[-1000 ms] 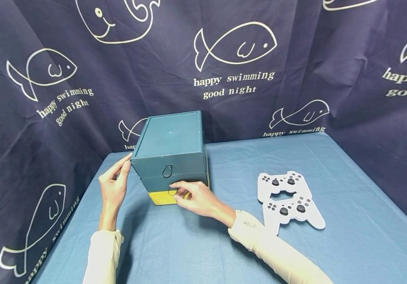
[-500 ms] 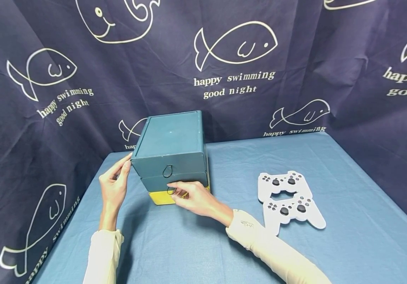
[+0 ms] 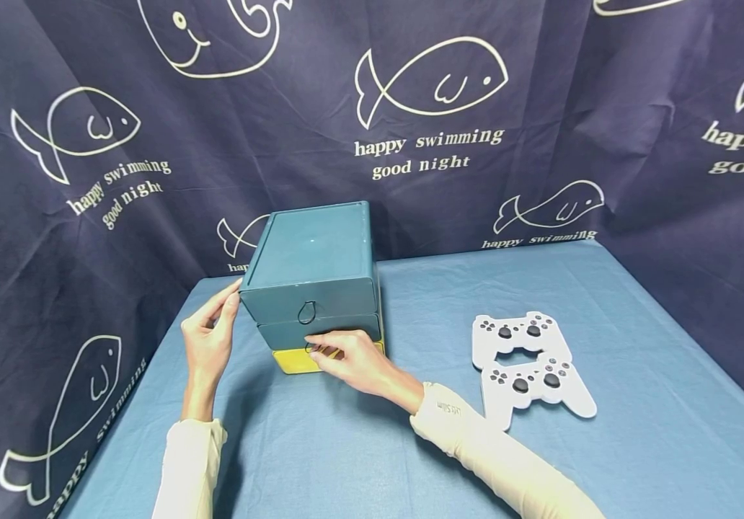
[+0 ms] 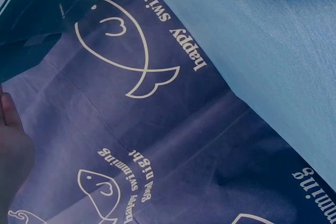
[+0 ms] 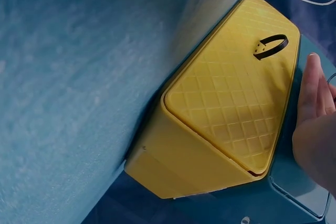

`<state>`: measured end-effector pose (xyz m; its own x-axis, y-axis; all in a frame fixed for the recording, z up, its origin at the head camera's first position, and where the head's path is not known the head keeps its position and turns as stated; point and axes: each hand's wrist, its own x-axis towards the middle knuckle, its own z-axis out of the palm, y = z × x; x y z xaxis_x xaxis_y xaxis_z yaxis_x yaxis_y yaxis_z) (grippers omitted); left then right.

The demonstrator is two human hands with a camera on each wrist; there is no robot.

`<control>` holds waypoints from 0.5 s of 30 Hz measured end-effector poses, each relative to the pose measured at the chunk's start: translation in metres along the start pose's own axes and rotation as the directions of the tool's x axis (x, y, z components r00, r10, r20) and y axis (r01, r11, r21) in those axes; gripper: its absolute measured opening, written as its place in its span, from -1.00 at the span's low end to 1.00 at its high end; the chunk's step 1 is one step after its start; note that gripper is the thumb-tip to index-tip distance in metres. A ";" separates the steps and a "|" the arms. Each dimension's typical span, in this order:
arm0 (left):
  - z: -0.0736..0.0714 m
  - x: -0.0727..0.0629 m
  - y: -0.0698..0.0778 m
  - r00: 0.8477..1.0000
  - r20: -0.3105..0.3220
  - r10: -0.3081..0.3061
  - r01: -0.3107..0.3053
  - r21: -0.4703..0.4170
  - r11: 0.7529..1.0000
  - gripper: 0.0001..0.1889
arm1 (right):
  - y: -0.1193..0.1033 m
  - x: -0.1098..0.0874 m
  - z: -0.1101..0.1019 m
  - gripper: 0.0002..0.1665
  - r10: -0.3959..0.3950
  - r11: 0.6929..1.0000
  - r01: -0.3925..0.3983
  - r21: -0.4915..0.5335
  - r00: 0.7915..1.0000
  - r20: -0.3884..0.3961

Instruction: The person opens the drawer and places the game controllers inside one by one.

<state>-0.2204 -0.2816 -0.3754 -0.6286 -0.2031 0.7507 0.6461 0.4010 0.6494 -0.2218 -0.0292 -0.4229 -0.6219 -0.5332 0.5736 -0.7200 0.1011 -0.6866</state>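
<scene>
A box with three stacked drawers stands at the table's back left in the head view. Its upper two drawers are teal [image 3: 310, 252], and the bottom drawer [image 3: 294, 360] is yellow. My left hand [image 3: 208, 342] rests its fingertips against the box's left front corner. In front of the middle drawer [image 3: 281, 335], my right hand [image 3: 359, 364] pinches a thin dark loop handle [image 3: 309, 347] between thumb and index finger. Another loop [image 3: 306, 312] hangs on the top drawer. The right wrist view shows the yellow drawer's black loop [image 5: 273, 46] apart from my fingers.
Two white game controllers [image 3: 521, 339] lie at the right of the blue-covered table [image 3: 424, 303], the nearer overlapping the farther. A dark blue cloth [image 3: 437, 209] with white fish drawings hangs close behind the box and along both sides.
My right hand has shifted slightly to the left, and its fingers have closed further on the loop. My left hand and the box stay in place; no drawer has visibly slid out.
</scene>
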 end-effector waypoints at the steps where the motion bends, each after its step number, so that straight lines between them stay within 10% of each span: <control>1: 0.000 0.000 0.000 1.000 0.000 0.000 0.000 0.001 1.000 -0.73 | 0.000 0.000 0.000 -0.68 -0.001 1.000 0.001 0.000 1.000 -0.005; 15: 0.000 0.000 0.000 1.000 0.003 -0.013 0.013 -0.014 1.000 -0.73 | -0.002 0.000 0.001 -0.69 0.030 0.998 -0.029 0.047 0.999 -0.020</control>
<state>-0.2207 -0.2815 -0.3756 -0.6381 -0.2054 0.7420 0.6441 0.3856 0.6606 -0.2195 -0.0303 -0.4221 -0.6491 -0.5133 0.5615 -0.6865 0.0771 -0.7231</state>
